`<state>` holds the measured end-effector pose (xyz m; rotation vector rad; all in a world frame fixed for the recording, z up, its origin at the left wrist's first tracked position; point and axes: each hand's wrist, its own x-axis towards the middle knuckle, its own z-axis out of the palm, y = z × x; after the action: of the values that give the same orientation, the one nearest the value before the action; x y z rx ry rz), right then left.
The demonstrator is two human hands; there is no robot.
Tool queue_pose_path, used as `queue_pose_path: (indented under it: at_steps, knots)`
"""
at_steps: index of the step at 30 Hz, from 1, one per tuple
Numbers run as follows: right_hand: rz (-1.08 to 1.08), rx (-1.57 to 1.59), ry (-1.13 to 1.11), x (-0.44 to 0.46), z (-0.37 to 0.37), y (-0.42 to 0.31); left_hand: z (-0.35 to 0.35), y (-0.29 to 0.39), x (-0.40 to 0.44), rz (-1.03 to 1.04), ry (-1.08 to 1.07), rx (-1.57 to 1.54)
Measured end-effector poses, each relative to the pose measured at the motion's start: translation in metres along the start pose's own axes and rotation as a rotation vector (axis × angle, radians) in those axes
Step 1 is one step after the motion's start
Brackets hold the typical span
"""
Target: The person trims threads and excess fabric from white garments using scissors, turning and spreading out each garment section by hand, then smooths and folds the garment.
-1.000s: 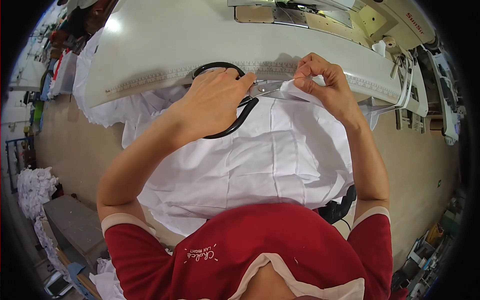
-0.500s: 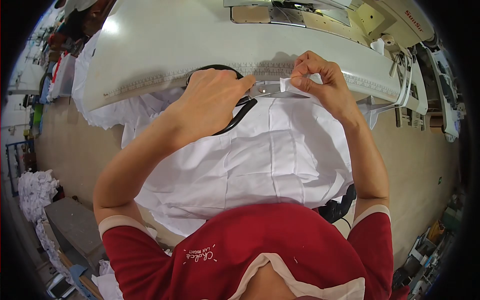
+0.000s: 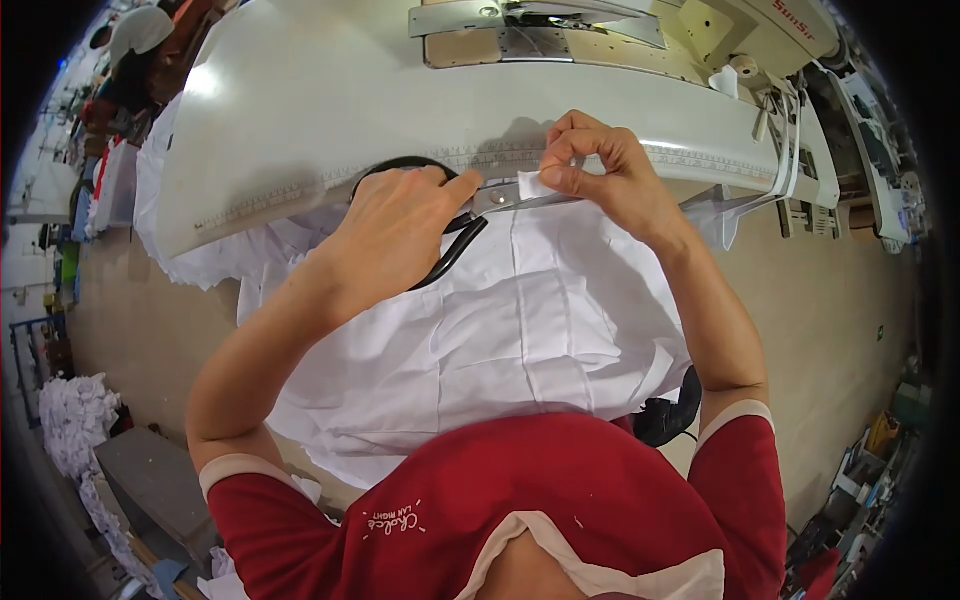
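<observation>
Black-handled scissors [image 3: 457,254] are in my left hand [image 3: 398,225], whose fingers are wrapped round the handles. Their metal blades [image 3: 503,198] point right, along the table's front edge. My right hand [image 3: 612,180] pinches a small white piece of cloth [image 3: 530,185] between thumb and forefinger, right at the blades. Whether the blades are apart or together I cannot tell, since the cloth and fingers cover part of them. Below both hands a large white garment or cloth [image 3: 480,340] with seams drapes over my lap.
A white sewing table [image 3: 330,110] with a printed ruler strip [image 3: 300,185] lies ahead. The sewing machine [image 3: 770,35] stands at its back right. More white cloth [image 3: 155,205] hangs at the table's left end. A grey box [image 3: 150,485] and a white cloth heap [image 3: 75,425] are at lower left.
My right hand, with the small white cloth, has come closer to the scissors' pivot. The whole view has shifted slightly, so the table and hands appear further left.
</observation>
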<state>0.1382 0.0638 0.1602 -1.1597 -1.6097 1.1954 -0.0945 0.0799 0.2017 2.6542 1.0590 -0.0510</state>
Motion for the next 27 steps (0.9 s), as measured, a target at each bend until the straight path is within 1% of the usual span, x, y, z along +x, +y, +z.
queue_pose_path:
  at_steps: [4,5,8,9,10,11,12,13,15,16,17,18,20,21,22,23,24,25,26,27]
  knots:
    - [0.008,0.136,0.017,-0.005,0.0,0.002,0.001,-0.003,0.001,0.026,0.001,-0.008]
    - [-0.112,0.007,0.079,-0.007,0.0,0.006,0.005,-0.007,0.001,0.041,0.011,-0.027]
    - [-0.113,0.254,0.209,-0.012,-0.012,0.006,0.012,-0.015,0.001,0.054,0.081,-0.081]
    - [-0.119,0.39,0.305,-0.018,-0.017,0.004,0.012,-0.017,0.0,0.048,0.119,-0.12]
    - [-0.149,0.372,0.372,-0.025,-0.03,0.004,0.011,-0.02,-0.001,0.041,0.158,-0.159]
    - [-0.166,0.344,0.463,-0.034,-0.043,0.007,0.01,-0.022,-0.001,-0.009,0.19,-0.171]
    - [-0.138,0.207,0.482,-0.047,-0.061,0.008,0.007,-0.023,-0.002,-0.058,0.222,-0.182]
    - [0.0,0.078,0.472,-0.066,-0.081,0.009,0.005,-0.023,-0.002,-0.107,0.254,-0.195]
    - [0.343,-0.173,0.314,-0.105,-0.118,0.028,-0.007,-0.016,-0.005,-0.115,0.286,-0.26]
    - [0.442,-0.659,0.273,-0.117,-0.122,0.023,-0.01,-0.013,-0.005,-0.117,0.301,-0.293]
    - [0.344,-1.051,0.327,-0.128,-0.118,0.027,-0.005,-0.012,-0.004,-0.09,0.332,-0.272]
    - [0.234,-1.443,0.378,-0.138,-0.11,0.027,0.004,-0.008,0.0,0.019,0.395,-0.282]
    - [0.342,-0.603,0.43,-0.13,-0.074,0.015,0.011,0.019,0.016,0.109,0.338,-0.397]
    - [0.132,-0.499,0.309,-0.124,-0.052,0.008,0.017,0.036,0.028,0.175,0.39,-0.462]
    - [0.121,-0.122,0.18,-0.116,-0.029,-0.004,0.026,0.054,0.042,0.247,0.441,-0.53]
    - [-0.028,0.036,0.139,-0.108,-0.01,-0.009,0.036,0.074,0.056,0.249,0.484,-0.659]
    - [-0.075,0.177,0.248,-0.107,0.007,0.0,0.044,0.095,0.07,0.243,0.517,-0.789]
    - [-0.085,0.478,0.354,-0.106,0.012,0.004,0.045,0.113,0.082,0.114,0.495,-0.834]
    - [-0.107,0.65,0.454,-0.102,0.006,0.006,0.057,0.113,0.104,0.148,0.538,-0.827]
    - [-0.064,0.616,0.499,-0.106,-0.007,0.008,0.061,0.117,0.121,0.146,0.376,-0.922]
